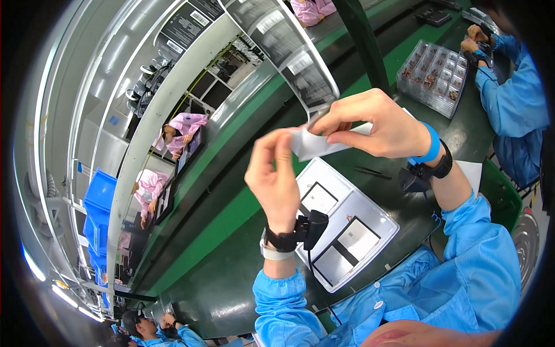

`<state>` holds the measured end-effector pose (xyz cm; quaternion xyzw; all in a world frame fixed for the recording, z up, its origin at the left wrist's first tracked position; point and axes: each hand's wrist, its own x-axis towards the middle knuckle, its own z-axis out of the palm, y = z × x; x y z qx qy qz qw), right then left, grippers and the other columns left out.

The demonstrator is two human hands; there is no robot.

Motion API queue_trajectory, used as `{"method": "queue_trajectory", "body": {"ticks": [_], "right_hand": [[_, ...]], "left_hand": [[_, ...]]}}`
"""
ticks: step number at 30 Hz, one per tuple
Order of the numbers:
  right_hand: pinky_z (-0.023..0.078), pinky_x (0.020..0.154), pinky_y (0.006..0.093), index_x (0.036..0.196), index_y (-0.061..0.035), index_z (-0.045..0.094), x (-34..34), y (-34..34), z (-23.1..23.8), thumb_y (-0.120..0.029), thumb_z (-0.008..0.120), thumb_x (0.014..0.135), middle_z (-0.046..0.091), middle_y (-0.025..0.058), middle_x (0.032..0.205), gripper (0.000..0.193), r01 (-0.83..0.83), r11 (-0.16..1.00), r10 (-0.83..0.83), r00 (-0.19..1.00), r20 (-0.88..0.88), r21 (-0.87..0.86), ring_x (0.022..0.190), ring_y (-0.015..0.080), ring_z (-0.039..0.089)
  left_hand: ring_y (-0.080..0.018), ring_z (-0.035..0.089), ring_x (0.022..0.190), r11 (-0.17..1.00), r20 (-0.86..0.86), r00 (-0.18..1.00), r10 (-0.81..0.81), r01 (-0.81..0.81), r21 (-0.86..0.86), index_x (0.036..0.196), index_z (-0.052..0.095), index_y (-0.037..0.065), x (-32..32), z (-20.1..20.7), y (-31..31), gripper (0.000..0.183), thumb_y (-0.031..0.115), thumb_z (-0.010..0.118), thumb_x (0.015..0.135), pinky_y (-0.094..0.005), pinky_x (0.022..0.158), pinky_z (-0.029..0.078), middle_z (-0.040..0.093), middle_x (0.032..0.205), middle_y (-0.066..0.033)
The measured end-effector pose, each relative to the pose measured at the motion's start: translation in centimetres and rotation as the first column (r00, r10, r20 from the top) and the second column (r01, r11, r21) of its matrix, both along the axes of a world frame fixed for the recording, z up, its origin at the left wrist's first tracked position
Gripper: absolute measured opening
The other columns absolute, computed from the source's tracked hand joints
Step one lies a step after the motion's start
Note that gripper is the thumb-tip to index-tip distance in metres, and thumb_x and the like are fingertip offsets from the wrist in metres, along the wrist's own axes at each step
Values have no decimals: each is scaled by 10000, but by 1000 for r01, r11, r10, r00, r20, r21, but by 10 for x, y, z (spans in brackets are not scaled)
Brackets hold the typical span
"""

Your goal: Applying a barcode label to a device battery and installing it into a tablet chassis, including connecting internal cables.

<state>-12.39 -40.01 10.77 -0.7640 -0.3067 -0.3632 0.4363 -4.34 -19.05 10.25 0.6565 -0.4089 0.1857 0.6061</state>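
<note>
Both hands are raised above the far end of a white plastic tray (384, 217). A thin white sheet (326, 148) stretches between them. My left hand (273, 170) pinches its left end, with the thumb and fingers slightly blurred. My right hand (381, 124) is closed on its upper edge, thumb and fingers pressed together. In the tray lie flat rectangular pieces with dark edges: one pale piece (319, 199) in the far part, another pale piece (357, 239) and a silvery one (334, 266) nearer me.
Dark tweezers (372, 172) lie right of the tray. A clear compartment box (433, 78) holds small copper-coloured parts. A co-worker in blue (514, 87) works at far right. A green post (361, 43) and hanging sheets in sleeves (289, 58) stand beyond my hands.
</note>
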Motion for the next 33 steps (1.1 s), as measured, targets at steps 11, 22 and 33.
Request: {"method": "queue_trajectory", "body": {"ticks": [11,22,33], "right_hand": [[582,804,387,1036,27,714,-11,-69,-11,39,727,819,729,144,930,218,457,831,-476,879,18,-317,907,326,728],[553,755,282,1047,30,757,30,61,-52,-186,714,1025,757,75,907,221,-107,991,137,815,-564,85,823,112,682],[578,743,251,938,26,748,47,75,-73,-100,809,919,758,53,854,141,-255,960,251,609,-753,113,764,98,701]], "left_hand": [[-102,633,842,968,-145,970,193,-212,-131,1149,683,-15,52,-22,72,209,178,616,1108,-245,773,520,711,1059,-63],[-353,686,1180,946,58,948,-314,308,98,982,762,1,-6,-53,119,201,-119,765,820,-443,1001,603,708,1229,-224],[-336,692,1168,934,-5,988,-156,149,325,997,778,2,14,-85,159,208,44,846,804,-443,990,594,692,1304,-202]]}}
